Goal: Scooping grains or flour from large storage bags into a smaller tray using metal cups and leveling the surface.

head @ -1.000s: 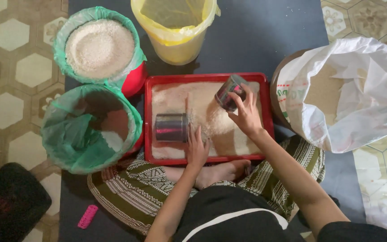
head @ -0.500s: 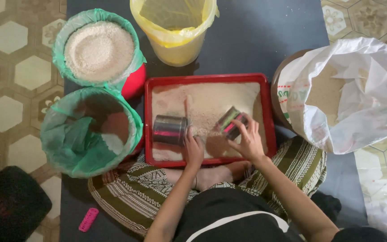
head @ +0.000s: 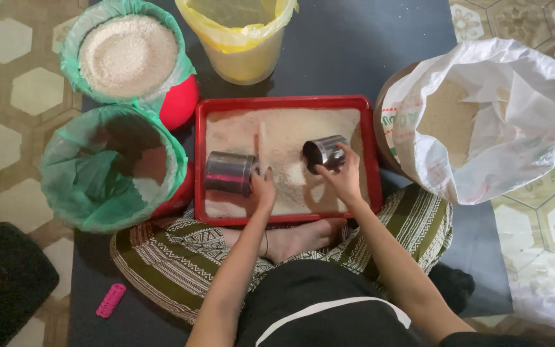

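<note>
Head view. We note the left hand (head: 263, 189) closed around a metal can (head: 229, 173) that lies on its side over the red tray (head: 285, 103), mouth turned toward the tray's left wall. The right hand (head: 343, 178) grips a second metal can (head: 324, 153), tilted with its open mouth facing left and down, rim at the grain spread in the tray. Both hands are wrapped on their cans; fingers are not spread.

Beside the tray to the left we record a green-lined bucket (head: 107, 168), mostly empty, and behind it a green-lined bucket of white grain (head: 127, 54). A yellow-lined bucket (head: 239, 38) stands behind the tray; an open white sack (head: 483, 119) stands to the right.

In our judgement, scooping goes best with the right can's rim kept low against the tray floor, drawn toward the heaped grain, and levelled before lifting so nothing spills over the tray wall.
</note>
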